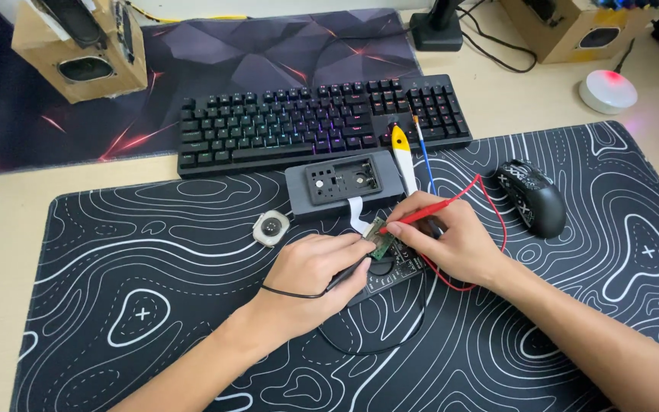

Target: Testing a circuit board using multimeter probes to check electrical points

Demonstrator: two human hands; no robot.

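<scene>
Pale wooden counter, seen from above, carrying two mats: black mat with white contour lines in front, dark mat with red streaks behind. Black keyboard with coloured backlight straddling both mats. Cardboard speaker boxes at both far corners, left one and right one. Black stand base at far centre with cables trailing to the right. Round white puck with a red glow on bare counter at far right. Black mouse with white markings on contour mat, right of the hands. Grey opened housing just in front of keyboard, white ribbon cable running from it towards the hands. Small round grey part left of housing, apart from it. Yellow-tipped tool and thin blue-handled brush lying beside housing, across keyboard edge.

Small green circuit board at mat centre, between the two hands, over a dark flat device. Left hand resting on mat, fingers closed on black probe, black lead looping out below the wrist. Right hand with fingers pinched on red probe, tip touching circuit board, red lead arcing over and around the hand. Both forearms entering from bottom edge.
</scene>
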